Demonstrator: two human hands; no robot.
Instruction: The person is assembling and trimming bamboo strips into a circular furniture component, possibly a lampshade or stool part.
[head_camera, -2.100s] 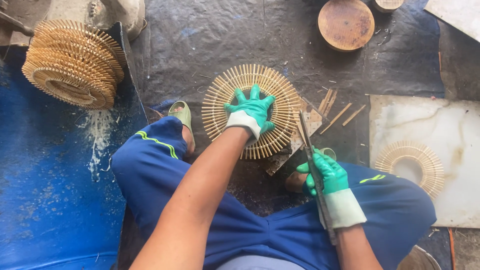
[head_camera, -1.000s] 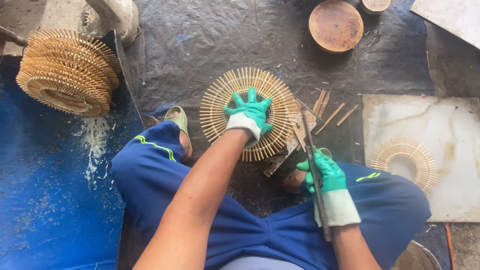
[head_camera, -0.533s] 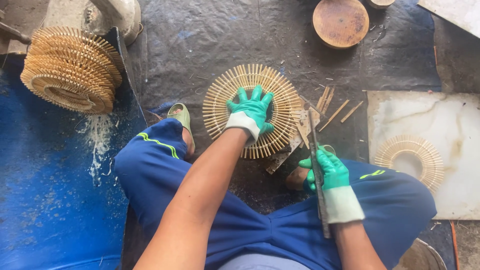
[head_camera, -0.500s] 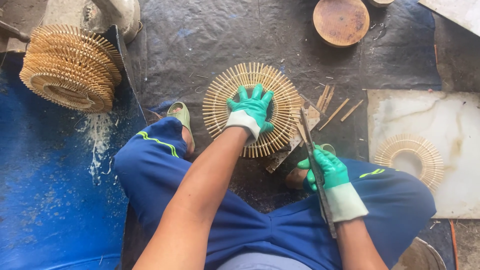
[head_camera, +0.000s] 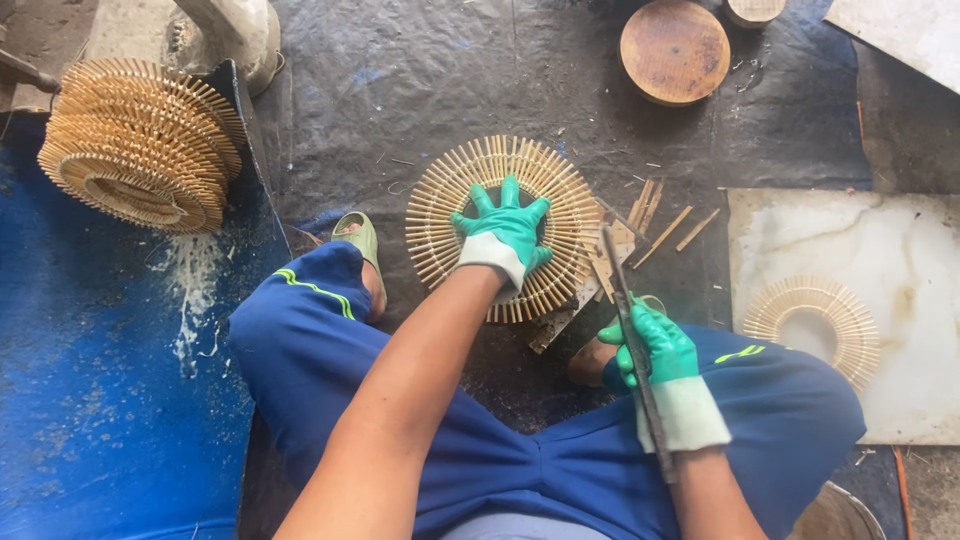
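Bamboo disc (head_camera: 503, 228) lay ahead under the flat, spread left hand (head_camera: 503, 233), while the right hand (head_camera: 655, 345) gripped a knife (head_camera: 633, 340) pointing forward at its rim.

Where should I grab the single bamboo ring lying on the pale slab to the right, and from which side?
Judging by its pose, take the single bamboo ring by its outer rim, coming from above on the side nearest the right hand. It lies flat on the pale slab, and its open centre lets fingers hook under the inner edge. The right hand already holds a long blade.
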